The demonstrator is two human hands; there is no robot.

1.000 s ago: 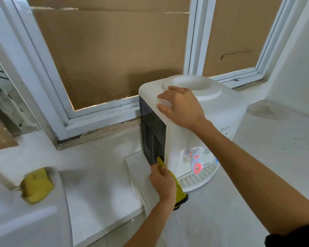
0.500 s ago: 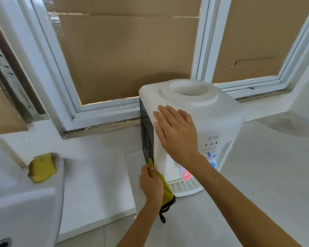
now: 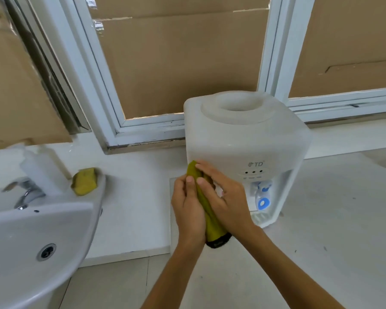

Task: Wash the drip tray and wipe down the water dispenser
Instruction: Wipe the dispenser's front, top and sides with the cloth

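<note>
The water dispenser (image 3: 245, 139) stands on the white counter (image 3: 334, 197) below the window (image 3: 120, 121), its drip tray (image 3: 262, 218) still seated at its foot under the blue tap (image 3: 263, 202). In front of its left corner, both hands hold a yellow cloth (image 3: 206, 204) between them: the left hand (image 3: 188, 208) grips it from the left, the right hand (image 3: 226, 197) curls over it from the right. Further left, a yellow sponge (image 3: 85, 181) sits on the rim of a white sink (image 3: 54, 219) beside a metal faucet (image 3: 26, 192).

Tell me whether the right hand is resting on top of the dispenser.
No: the right hand and left hand both grip the yellow-green cloth against the white plastic water dispenser.
</note>
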